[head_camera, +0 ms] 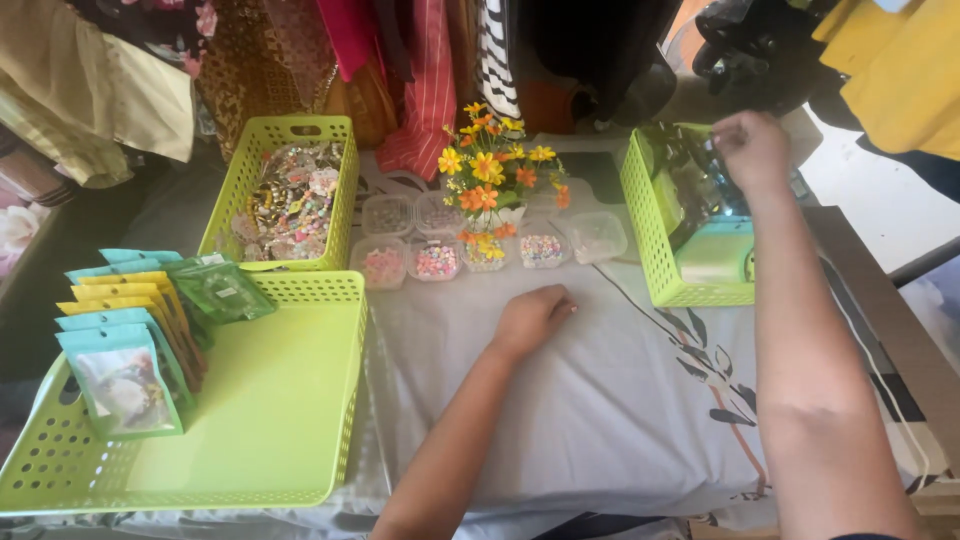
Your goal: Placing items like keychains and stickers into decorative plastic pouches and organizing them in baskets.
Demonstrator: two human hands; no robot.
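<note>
Three green baskets (300, 130) (one large), two hands (530, 318).

Left hand (530, 318) rests on the cloth (600, 400); right hand (752, 150) reaches into a green basket (650, 235)

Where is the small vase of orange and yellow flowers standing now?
In the head view, the flower vase stands at the table's far middle, among the small clear bead boxes, between two green baskets, beyond the left hand.
</note>
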